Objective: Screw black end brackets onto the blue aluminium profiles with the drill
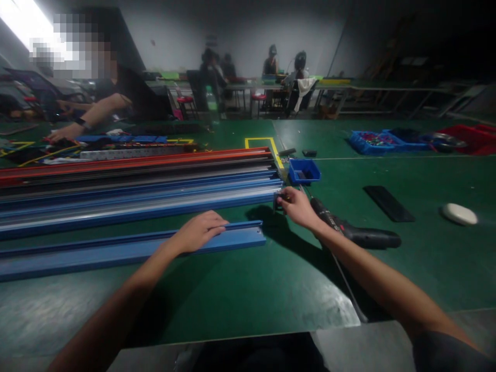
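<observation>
A long blue channel rail (240,236) lies nearest me on the green table, pointing to the right. My left hand (201,230) grips its upper edge close to the right end, fingers curled over the rim. My right hand (296,204) pinches a small dark squarish piece (277,201), partly hidden by the fingers. It is held just off the end of the nearest rail in a row of blue rails (217,199), apart from the gripped one. Right of that hand lies a black power screwdriver (360,233), with a cable running from it.
Orange and black rails (232,155) lie behind the blue ones. A small blue bin (304,173) stands beyond my right hand. Farther right are a black flat plate (388,203), a white oval object (459,214) and blue trays (374,142). A co-worker's arm (96,114) reaches over wires opposite.
</observation>
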The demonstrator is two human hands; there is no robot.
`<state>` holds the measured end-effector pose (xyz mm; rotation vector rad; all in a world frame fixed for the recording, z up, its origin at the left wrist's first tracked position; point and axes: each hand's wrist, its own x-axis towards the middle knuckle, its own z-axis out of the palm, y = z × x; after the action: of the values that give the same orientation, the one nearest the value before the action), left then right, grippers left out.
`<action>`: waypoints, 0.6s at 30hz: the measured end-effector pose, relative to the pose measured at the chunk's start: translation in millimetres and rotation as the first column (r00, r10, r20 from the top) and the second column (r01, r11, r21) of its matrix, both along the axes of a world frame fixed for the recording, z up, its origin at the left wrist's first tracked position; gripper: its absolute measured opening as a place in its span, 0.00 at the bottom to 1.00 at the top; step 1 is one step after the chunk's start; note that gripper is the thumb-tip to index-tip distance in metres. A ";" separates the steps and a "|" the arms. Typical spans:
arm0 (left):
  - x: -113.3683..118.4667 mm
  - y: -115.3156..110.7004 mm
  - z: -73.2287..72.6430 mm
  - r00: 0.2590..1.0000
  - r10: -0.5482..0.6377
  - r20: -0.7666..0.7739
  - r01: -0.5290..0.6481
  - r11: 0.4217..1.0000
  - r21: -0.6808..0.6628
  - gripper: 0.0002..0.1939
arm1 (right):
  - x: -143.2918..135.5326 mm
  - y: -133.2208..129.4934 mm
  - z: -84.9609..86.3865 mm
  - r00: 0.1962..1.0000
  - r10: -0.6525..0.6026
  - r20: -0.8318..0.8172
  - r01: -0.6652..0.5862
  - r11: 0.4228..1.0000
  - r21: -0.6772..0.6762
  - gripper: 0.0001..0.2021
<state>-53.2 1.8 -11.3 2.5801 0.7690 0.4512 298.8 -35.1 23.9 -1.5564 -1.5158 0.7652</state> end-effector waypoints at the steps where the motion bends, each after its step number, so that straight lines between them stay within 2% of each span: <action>1: -0.3 0.4 -0.5 1.000 -0.013 0.011 0.013 1.000 0.015 0.17 | -7.1 -4.8 -10.3 0.992 0.013 -0.129 -0.022 0.998 -0.066 0.06; 5: -1.2 1.4 -1.6 0.999 -0.048 0.014 0.047 0.996 0.078 0.17 | -26.1 -16.0 -40.6 0.972 0.023 -0.233 -0.053 0.991 -0.123 0.08; 10: -1.7 1.8 -1.5 0.998 -0.069 -0.003 0.069 0.989 0.132 0.17 | -30.0 -20.5 -55.7 0.966 0.073 -0.250 -0.084 0.996 -0.032 0.11; 14: -2.9 1.6 -1.5 0.999 -0.053 -0.007 0.054 0.988 0.144 0.16 | -27.5 -24.0 -59.3 0.973 0.192 -0.127 -0.186 0.981 0.053 0.08; 18: -4.8 1.1 -3.0 0.999 -0.047 0.000 0.047 0.990 0.133 0.15 | -25.8 -27.2 -59.7 0.969 0.240 0.065 -0.246 0.963 0.112 0.12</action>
<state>-58.0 2.9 -14.3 2.7135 0.6970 0.5075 272.9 -62.3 -35.9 -1.3260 -1.7800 0.7606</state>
